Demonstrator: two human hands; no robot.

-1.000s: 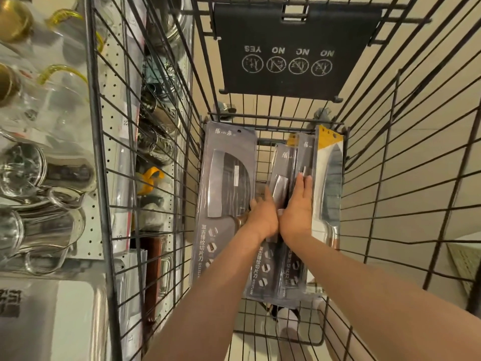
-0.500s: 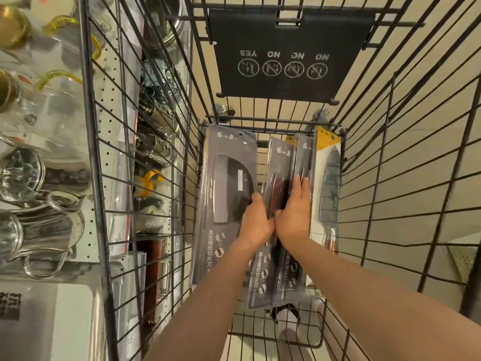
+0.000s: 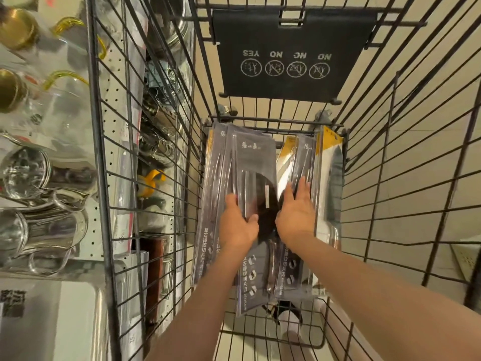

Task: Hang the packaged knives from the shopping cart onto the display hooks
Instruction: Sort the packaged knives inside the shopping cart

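Wire cart point(image 3: 390, 178) all round, pegboard point(image 3: 114, 142) left of hands; packs point(image 3: 250, 162) upright on cart floor; left hand point(image 3: 238, 225) gripping dark pack's edge, right hand point(image 3: 296, 212) flat, fingers straight, parting neighbours, likely freeing one to lift.

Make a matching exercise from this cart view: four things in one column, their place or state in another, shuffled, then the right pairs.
Things
1. dark knife package
2. white and yellow knife package
3. black sign
4. glass jugs

Places or states
A. on the shelf outside the cart's left wall
B. leaning against the cart's right wall
C. fixed to the far end of the cart, its words upside down
D. between the left hand and right hand

Pairs: 1-D, 2-B, 3-C, 4-A
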